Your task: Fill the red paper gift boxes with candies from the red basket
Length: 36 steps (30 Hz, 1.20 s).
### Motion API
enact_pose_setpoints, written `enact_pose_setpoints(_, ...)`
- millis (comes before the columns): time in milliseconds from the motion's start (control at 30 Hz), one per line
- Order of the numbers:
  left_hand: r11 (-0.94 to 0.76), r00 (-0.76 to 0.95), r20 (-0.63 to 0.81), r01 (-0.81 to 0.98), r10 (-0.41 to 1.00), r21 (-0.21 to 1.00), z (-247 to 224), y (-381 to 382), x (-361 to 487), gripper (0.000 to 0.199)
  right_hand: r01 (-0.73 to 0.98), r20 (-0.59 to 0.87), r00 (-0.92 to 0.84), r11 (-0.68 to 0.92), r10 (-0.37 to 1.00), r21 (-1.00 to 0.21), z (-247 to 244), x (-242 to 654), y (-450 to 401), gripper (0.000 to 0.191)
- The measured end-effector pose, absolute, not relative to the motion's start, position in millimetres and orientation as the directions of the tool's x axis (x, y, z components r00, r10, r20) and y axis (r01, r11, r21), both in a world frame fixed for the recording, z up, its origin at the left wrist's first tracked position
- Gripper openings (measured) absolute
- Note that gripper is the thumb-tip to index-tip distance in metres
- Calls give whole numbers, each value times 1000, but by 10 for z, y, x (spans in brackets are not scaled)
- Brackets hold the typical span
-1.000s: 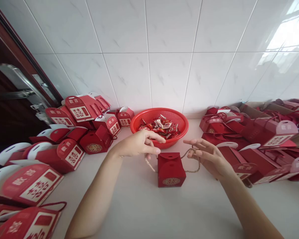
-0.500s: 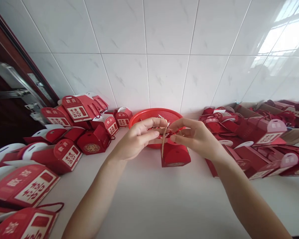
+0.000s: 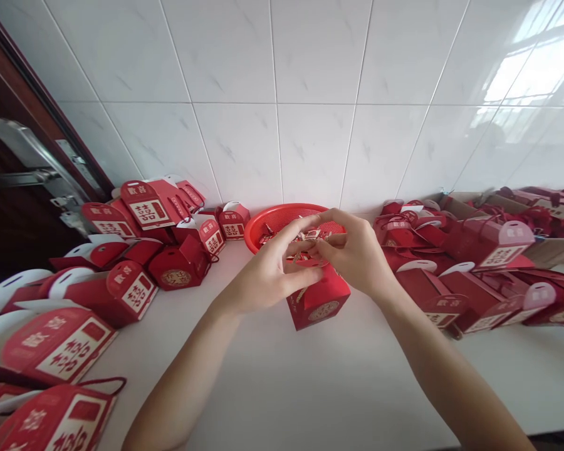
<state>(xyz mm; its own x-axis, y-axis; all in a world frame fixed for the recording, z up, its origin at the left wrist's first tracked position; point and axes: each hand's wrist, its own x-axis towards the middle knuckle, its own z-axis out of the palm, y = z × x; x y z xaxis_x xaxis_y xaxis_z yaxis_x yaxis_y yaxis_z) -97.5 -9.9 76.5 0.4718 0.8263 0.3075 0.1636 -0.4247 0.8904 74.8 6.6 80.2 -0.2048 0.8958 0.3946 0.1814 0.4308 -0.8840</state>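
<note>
A small red box (image 3: 320,299) with a round gold emblem hangs or stands just below my two hands, in front of the red basket. My left hand (image 3: 267,269) has its thumb on the box's top and its fingers at a twisted tan cord (image 3: 301,294). My right hand (image 3: 352,250) pinches the cord above the box, its fingertips meeting those of my left hand. Behind them, the red plastic basket (image 3: 275,216) holds small wrapped red-and-white pieces. Fingers hide part of the cord and the box's top.
Red boxes with white flaps (image 3: 117,291) line the left side of the white tabletop (image 3: 263,388). More red boxes (image 3: 491,244) are piled at the right. A tiled wall (image 3: 235,138) rises behind, and a dark door with a metal handle (image 3: 32,150) is at far left.
The red box has shifted left and turned, showing more of its emblem side. My right hand has moved left, and both hands are closer together at the cord.
</note>
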Motion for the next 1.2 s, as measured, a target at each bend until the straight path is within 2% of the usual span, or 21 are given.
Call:
enact_pose_setpoints(100, -506, 368, 362, 460, 857, 730, 690, -91, -935, 84, 73, 390, -217, 413, 895, -908, 829, 759, 65, 25)
enact_pose_setpoints(167, -534, 355, 399, 559, 845, 635, 616, -62, -899, 93, 18, 377, -218, 390, 900, -921, 847, 772, 62, 21)
enact_pose_setpoints(233, -554, 365, 418, 565, 832, 611, 554, -30, -864, 97, -15, 362, -206, 367, 909, -930, 859, 792, 57, 20)
enact_pose_setpoints(333, -512, 352, 373, 558, 858, 653, 523, 5, -827, 101, -41, 345, -179, 344, 921, -938, 867, 837, 52, 24)
enact_pose_setpoints(400, -463, 348, 308, 597, 885, 655, 535, 20, -812, 94, -71, 350, -169, 343, 921, -937, 863, 866, 51, 25)
enact_pose_setpoints(500, -440, 381, 234, 658, 894, 611, 544, 50, -795, 56, -86, 363, -180, 352, 914, -932, 847, 895, 47, 23)
enact_pose_setpoints(567, -445, 396, 222, 664, 891, 601, 520, 73, -783, 43, -73, 362, -200, 355, 910, -932, 837, 918, 44, 22)
enact_pose_setpoints(633, -476, 380, 291, 628, 878, 615, 485, 82, -772, 55, -52, 367, -198, 364, 909, -930, 848, 971, 46, 22)
enact_pose_setpoints(700, -582, 337, 475, 519, 813, 626, 476, 54, -767, 70, -20, 395, -157, 397, 905, -918, 902, 1072, 61, 23)
enact_pose_setpoints(733, -658, 303, 589, 443, 749, 610, 489, 21, -767, 69, 0, 419, -120, 422, 900, -906, 950, 1140, 76, 24)
enact_pose_setpoints(800, -802, 249, 768, 291, 590, 521, 547, -86, -759, 47, 31, 467, -52, 469, 882, -882, 1094, 1298, 120, 25)
enact_pose_setpoints(867, -877, 301, 824, 179, 480, 445, 604, -226, -716, 18, 77, 496, 29, 492, 868, -867, 1293, 1463, 177, 25)
enact_pose_setpoints(933, -873, 477, 753, 64, 453, 484, 575, -363, -605, 11, 111, 502, 113, 492, 857, -864, 1525, 1614, 226, 24)
enact_pose_setpoints(1033, -753, 797, 480, -48, 367, 656, 214, -497, -301, 14, 183, 493, 256, 459, 832, -869, 1872, 1811, 255, 23)
enact_pose_setpoints(1100, -656, 930, 306, -104, 201, 748, -237, -539, -56, 17, 257, 503, 329, 436, 800, -862, 2065, 1946, 243, 24)
enact_pose_setpoints(1200, -597, 988, 141, -147, -56, 789, -1012, -591, 238, 14, 400, 590, 411, 444, 696, -802, 2273, 2210, 224, 23)
